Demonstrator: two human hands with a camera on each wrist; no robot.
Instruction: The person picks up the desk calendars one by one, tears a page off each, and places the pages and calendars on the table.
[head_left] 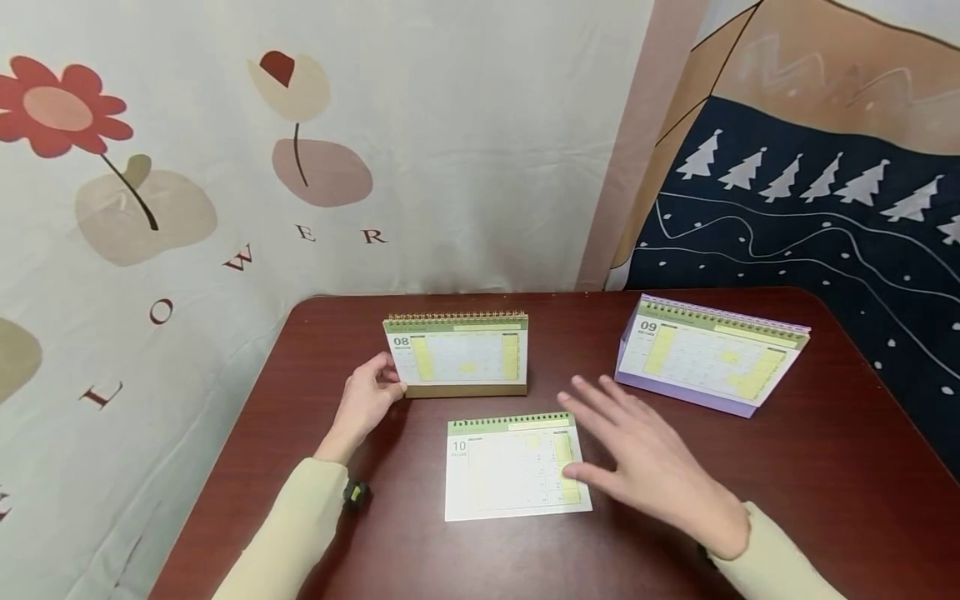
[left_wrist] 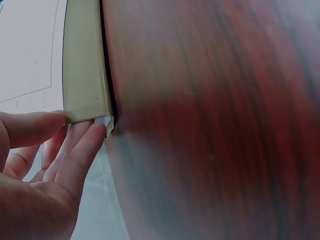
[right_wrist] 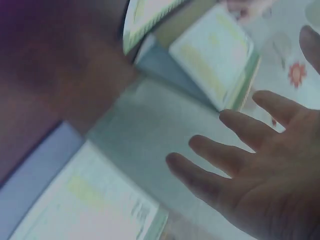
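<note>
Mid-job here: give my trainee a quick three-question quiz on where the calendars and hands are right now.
1. True or false: the left hand grips the lower left corner of the 08 calendar.
2. Which calendar lies flat on the table? A) 08 B) 09 C) 10
3. Fill in: the right hand hovers with fingers spread over the right edge of the ___ calendar.

Key: 1 true; 2 C, the 10 calendar, while the 09 calendar stands on its purple base; 3 10.
</note>
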